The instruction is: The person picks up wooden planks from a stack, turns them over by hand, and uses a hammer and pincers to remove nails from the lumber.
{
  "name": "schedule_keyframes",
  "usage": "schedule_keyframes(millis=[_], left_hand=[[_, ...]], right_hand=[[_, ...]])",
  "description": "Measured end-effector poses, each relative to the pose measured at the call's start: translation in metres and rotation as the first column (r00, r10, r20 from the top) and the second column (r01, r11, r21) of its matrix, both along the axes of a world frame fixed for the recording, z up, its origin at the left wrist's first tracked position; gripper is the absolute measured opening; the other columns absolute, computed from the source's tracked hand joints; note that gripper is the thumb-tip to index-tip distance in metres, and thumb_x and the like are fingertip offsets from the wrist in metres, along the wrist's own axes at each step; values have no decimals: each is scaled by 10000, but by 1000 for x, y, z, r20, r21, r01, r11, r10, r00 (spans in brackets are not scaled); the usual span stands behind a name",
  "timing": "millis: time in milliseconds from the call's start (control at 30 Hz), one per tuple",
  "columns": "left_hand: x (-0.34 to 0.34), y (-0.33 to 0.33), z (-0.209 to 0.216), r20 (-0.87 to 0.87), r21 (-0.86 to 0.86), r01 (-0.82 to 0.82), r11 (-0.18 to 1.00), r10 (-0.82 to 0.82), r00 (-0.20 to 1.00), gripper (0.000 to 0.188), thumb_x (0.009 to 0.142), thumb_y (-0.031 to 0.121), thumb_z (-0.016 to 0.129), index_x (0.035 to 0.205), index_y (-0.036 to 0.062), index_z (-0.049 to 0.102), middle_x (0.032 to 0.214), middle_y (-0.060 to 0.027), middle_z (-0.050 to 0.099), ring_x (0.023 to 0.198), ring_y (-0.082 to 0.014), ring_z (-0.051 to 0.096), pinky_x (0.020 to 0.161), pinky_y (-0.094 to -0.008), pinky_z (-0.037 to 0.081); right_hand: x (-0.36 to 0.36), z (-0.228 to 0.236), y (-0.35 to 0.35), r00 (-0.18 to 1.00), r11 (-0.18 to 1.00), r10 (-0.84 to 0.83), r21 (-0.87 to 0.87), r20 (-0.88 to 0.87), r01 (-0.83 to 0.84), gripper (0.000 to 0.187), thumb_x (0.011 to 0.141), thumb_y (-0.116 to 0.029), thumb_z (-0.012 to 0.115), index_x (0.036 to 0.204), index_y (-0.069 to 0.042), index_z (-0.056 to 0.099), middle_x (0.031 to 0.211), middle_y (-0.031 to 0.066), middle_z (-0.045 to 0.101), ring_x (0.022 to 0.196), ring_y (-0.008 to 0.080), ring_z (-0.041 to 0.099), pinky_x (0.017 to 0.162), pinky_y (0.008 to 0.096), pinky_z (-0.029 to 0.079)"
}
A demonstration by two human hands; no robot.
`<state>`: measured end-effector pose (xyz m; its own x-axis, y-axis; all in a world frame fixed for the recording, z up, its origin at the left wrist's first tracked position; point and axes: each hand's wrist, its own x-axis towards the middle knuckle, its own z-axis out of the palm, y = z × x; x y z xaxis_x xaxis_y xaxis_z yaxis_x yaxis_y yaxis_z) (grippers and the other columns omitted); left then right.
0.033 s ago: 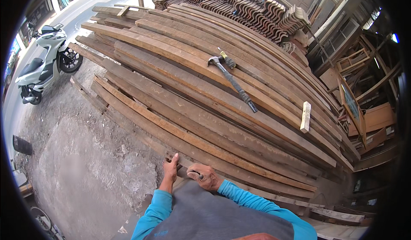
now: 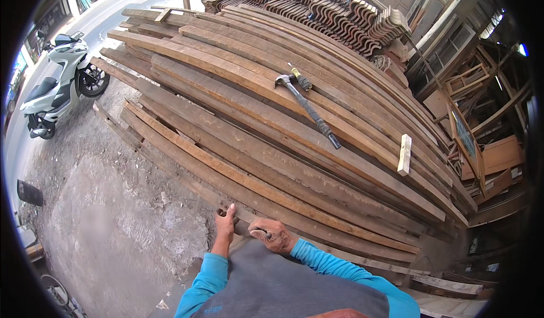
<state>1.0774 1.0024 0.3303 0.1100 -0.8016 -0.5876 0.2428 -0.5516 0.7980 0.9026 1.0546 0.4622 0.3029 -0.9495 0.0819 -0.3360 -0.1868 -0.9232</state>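
Near the bottom middle, my left hand [image 2: 224, 223] grips the edge of the nearest wooden plank [image 2: 195, 186], its thumb on the upper side and its other fingers mostly hidden. Just to the right, my right hand [image 2: 273, 236] is closed in a fist by the same plank. A small dark round end shows at that fist, but the rest of what it holds is hidden. Farther off, a claw hammer [image 2: 309, 111] with a dark wrapped handle lies across the stacked beams [image 2: 226, 105]. Beside its head rests a yellow-and-dark hand tool [image 2: 300, 78].
A short pale wood block [image 2: 404, 155] lies on the stack's right part. Curved roof tiles [image 2: 317, 12] are piled behind. Old frames and a glazed panel [image 2: 463, 139] lean at the right. A white scooter [image 2: 62, 83] stands at the left, near a dark bucket [image 2: 29, 193] on rough ground.
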Motion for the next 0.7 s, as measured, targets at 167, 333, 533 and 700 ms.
schedule_keyframes(millis=[167, 333, 533, 700], left_hand=[[16, 34, 22, 337, -319, 23, 948, 91, 937, 549, 984, 371, 649, 1311, -21, 448, 1182, -147, 585, 1104, -231, 569, 970, -343, 467], [2, 41, 102, -93, -480, 153, 864, -223, 970, 672, 1003, 533, 534, 1404, 5, 423, 1244, -172, 564, 1195, -253, 554, 1036, -393, 450], [-8, 21, 169, 691, -588, 646, 486, -113, 714, 553, 847, 430, 750, 1246, 69, 621, 1276, -158, 593, 1257, -334, 536, 1062, -479, 445], [-11, 27, 133, 601, -577, 540, 612, -129, 789, 264, 851, 256, 705, 1005, 42, 711, 1057, -156, 650, 1050, -349, 610, 929, -444, 492]], right_hand=[[-3, 1, 9, 999, 999, 5, 49, 46, -7, 249, 1002, -277, 636, 1038, -31, 635, 947, 153, 675, 827, 309, 659, 735, 391, 533], [24, -1, -18, 994, 999, 3, 47, -110, 2, 378, 994, -417, 623, 978, -40, 617, 848, 175, 648, 742, 341, 639, 656, 409, 515], [21, -14, -20, 979, 948, 184, 281, -91, -153, 300, 834, -194, 702, 1087, -46, 640, 1012, 173, 700, 933, 350, 687, 775, 419, 538], [29, -24, -21, 992, 987, 110, 126, -65, -101, 301, 843, -192, 709, 1098, -48, 640, 1029, 158, 699, 944, 330, 687, 790, 413, 544]])
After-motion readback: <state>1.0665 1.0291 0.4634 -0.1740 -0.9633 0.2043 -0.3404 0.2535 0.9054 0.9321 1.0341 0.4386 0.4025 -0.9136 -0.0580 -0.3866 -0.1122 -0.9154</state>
